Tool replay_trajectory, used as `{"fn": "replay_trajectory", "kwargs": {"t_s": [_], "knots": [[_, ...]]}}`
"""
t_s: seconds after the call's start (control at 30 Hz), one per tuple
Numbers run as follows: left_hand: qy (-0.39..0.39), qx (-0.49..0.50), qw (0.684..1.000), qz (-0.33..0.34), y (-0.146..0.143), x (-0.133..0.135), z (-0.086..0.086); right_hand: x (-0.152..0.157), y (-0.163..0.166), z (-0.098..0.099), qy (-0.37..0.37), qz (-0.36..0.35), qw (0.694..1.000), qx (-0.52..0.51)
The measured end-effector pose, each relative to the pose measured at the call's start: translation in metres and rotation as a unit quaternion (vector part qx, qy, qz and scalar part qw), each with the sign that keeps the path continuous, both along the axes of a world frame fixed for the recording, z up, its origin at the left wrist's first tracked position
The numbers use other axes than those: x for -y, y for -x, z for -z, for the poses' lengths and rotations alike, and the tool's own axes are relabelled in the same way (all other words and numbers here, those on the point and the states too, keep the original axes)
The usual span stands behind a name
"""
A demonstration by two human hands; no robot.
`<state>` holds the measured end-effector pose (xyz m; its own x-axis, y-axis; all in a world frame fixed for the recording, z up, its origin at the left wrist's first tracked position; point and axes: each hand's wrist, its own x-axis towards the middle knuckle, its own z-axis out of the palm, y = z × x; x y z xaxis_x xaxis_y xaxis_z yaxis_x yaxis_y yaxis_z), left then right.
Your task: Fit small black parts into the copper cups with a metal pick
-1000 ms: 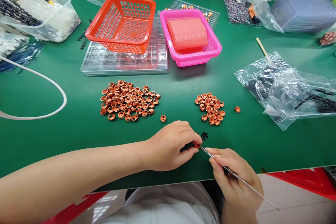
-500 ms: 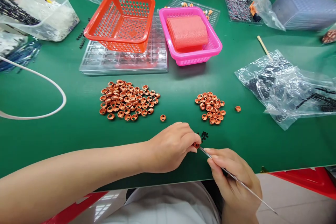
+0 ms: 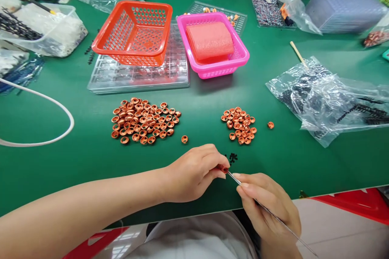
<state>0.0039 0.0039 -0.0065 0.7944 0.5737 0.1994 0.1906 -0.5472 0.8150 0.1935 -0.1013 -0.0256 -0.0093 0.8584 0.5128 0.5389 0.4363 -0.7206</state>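
Note:
Between the thumb and fingertips of my left hand (image 3: 194, 174) is a small copper-coloured cup (image 3: 224, 169), partly covered by the fingers. My right hand (image 3: 269, 202) pinches a thin metal rod (image 3: 273, 214). The rod's near end reaches to the cup; whether it is inside I cannot make out. Just behind the fingers lie tiny black pieces (image 3: 233, 157). A large pile of copper-coloured cups (image 3: 142, 119) lies beyond my left hand, with one single cup (image 3: 184, 139) beside it. Farther right is a smaller pile (image 3: 240, 123) and another lone cup (image 3: 270, 125).
A red basket (image 3: 130, 58) sits on a clear compartment tray (image 3: 139, 85). Beside it, a pink basket (image 3: 223, 73) holds pink foam (image 3: 209, 40). Clear bags (image 3: 322, 97) with black pieces lie right; a white cable (image 3: 65, 115) loops left. Another person's hands show at the top right.
The view has shifted slightly, so table items appear a little lower and farther left. Both hands keep their hold on the cup and rod, with the cup tilted slightly differently.

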Motion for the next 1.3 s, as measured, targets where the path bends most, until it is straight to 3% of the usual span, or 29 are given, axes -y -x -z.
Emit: {"fn": "replay_trajectory", "kwargs": {"t_s": [0.63,1.3], "knots": [[0.021,-0.002,1.0,0.002,-0.0009,-0.0014,-0.002,0.0,-0.0005,-0.0015,-0.002,0.023,1.0,-0.005],[0.01,-0.01,1.0,0.0,-0.001,-0.001,-0.0031,-0.0017,-0.005,-0.0018,0.003,-0.025,1.0,0.003]]}}
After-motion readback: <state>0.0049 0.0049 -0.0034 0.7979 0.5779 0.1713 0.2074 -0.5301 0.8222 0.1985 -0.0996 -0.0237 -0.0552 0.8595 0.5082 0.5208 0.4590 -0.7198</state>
